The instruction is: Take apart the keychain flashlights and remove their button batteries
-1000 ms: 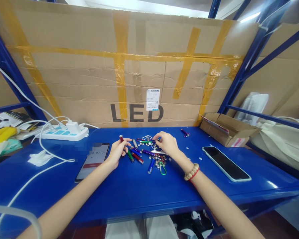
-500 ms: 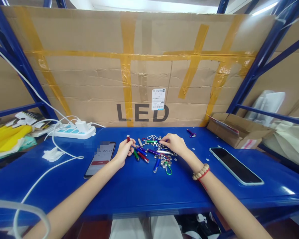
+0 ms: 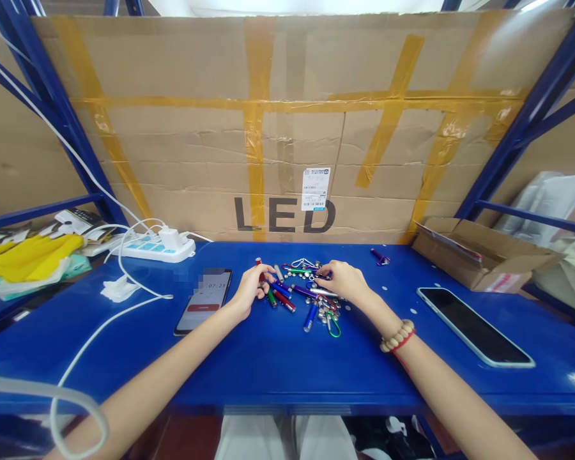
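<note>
"Where's the red tube (image 3: 258,261)?"
"Upright in the left hand (image 3: 250,289), fingers curled round it, at ten o'clock of the heap of tubes and metal parts (image 3: 305,291)."
"Right hand (image 3: 347,281)?"
"Two o'clock, fingertips nearly together. Can't make out any catch."
"Step?"
"Probably picking among small parts. Calls for a fine pinch, tube kept upright."
"Beyond?"
"Phone (image 3: 205,303) on the desk (image 3: 278,370), nine o'clock."

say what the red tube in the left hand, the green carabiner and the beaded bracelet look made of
The red tube looks like coloured metal, smooth and fairly glossy, but the left hand covers much of it, so plastic is possible. The green carabiner is probably coated metal: a thin, smooth, shiny loop. The beaded bracelet has smooth, tan, round beads, perhaps wood.
</note>
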The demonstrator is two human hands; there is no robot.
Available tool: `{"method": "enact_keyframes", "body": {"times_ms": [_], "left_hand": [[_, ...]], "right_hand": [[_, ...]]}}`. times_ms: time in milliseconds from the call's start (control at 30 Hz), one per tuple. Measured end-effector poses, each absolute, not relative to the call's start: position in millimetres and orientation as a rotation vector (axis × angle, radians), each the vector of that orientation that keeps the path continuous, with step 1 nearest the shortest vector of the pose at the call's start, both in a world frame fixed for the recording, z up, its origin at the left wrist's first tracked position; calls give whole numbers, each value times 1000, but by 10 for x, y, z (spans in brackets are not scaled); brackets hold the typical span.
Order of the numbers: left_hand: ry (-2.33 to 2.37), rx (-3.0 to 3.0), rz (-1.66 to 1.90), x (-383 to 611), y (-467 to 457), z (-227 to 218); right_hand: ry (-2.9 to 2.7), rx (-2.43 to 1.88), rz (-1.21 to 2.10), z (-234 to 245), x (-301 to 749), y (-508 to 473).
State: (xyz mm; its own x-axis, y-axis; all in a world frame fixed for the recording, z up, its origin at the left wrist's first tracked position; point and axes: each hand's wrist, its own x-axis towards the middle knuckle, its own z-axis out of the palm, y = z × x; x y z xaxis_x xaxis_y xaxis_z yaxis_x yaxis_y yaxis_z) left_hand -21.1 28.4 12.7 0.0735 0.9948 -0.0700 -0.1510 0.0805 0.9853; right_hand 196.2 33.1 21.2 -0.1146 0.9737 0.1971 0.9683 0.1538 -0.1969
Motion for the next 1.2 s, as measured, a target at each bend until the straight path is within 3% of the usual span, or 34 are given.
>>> {"method": "enact_keyframes", "body": {"times_ms": [567, 1200], "left_hand": [[1102, 1072, 1155, -192, 273, 149], [1079, 1119, 1154, -205, 315, 75]], "right_hand": [[-2102, -1904, 41, 207, 1940, 333], [-2003, -1761, 304, 152, 1936, 368]]}}
